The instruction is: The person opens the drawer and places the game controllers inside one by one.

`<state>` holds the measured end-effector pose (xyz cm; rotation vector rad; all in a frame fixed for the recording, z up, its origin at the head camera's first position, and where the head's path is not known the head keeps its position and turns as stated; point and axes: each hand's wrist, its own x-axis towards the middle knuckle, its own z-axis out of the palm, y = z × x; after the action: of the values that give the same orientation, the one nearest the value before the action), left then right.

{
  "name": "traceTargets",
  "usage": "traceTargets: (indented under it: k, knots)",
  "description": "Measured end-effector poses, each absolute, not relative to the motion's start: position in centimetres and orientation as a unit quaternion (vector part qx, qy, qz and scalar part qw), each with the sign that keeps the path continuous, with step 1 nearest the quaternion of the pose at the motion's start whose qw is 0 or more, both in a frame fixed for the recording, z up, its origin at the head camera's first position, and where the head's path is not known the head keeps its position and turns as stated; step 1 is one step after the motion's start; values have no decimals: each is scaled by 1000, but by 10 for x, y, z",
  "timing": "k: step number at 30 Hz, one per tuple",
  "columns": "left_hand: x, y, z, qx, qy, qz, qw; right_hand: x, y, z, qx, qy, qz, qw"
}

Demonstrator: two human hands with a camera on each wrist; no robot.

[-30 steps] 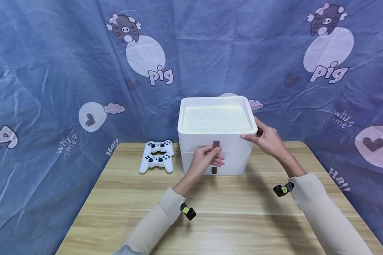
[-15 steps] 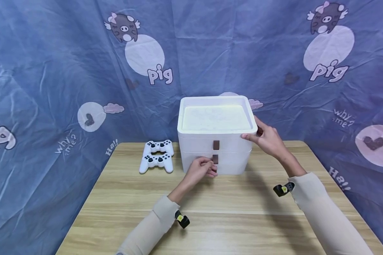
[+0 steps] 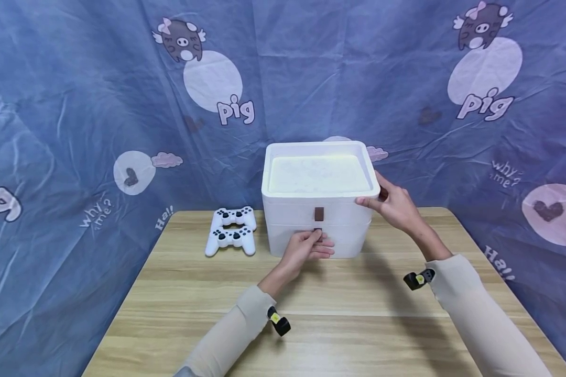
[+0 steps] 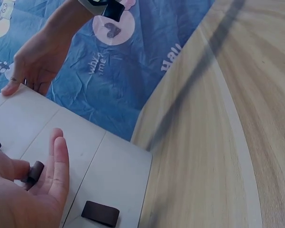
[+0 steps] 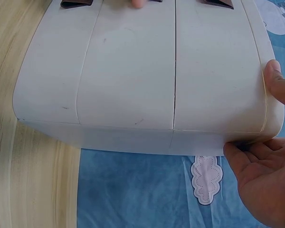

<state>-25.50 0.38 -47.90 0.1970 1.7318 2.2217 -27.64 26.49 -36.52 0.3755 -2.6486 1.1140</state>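
Note:
A white drawer box (image 3: 318,173) stands at the back of the table, its drawers stacked and closed. Brown pull tabs mark its front; the upper tab (image 3: 318,214) shows plainly, and the lowest tab (image 4: 100,213) appears in the left wrist view. My left hand (image 3: 300,252) is at the middle drawer, thumb and forefinger pinching its brown pull tab (image 4: 35,173), the other fingers stretched out. At the box's top right corner, my right hand (image 3: 396,208) holds on, thumb on the front rim and fingers along the side.
Left of the box lie two white game controllers (image 3: 236,237), one in front of the other. The wooden table (image 3: 339,335) runs up to a blue printed cloth (image 3: 306,73) hanging behind and at both sides.
My left hand has left the upper tab, moved down to the middle tab and taken it between thumb and forefinger. My right hand has stayed on the box corner.

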Motion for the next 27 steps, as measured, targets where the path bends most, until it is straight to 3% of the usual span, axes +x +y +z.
traceTargets:
  k: [27]
  knots:
    - [-241, 3, -481, 88, 620, 769, 133, -274, 263, -363, 123, -909, 380, 121]
